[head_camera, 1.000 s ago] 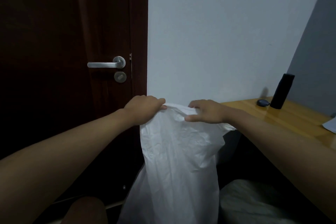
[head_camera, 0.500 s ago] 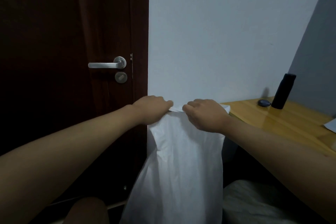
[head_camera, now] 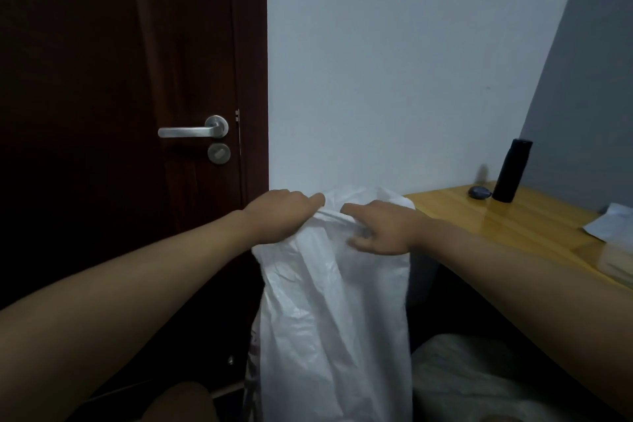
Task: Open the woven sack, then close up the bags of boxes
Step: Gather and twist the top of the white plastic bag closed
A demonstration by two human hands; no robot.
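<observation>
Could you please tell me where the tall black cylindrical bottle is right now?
In the head view the tall black cylindrical bottle stands upright at the right, on the wooden desk by the wall, beside a small dark round object.

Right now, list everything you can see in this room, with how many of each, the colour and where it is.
white woven sack: one, white, hanging upright at centre, top edge held up
dark wooden door: one, dark brown, left
metal lever door handle: one, silver, on the door, round lock below it
plain wall: white, behind the sack
wooden desk: one, yellowish, right
black cylindrical bottle: one, upright at the desk's far end
small dark rounded object: one, beside the bottle
white paper: one piece, desk's right edge
pale bundle: one, whitish, lower right
left hand: grips the sack's top
right hand: pinches the sack's top
</observation>
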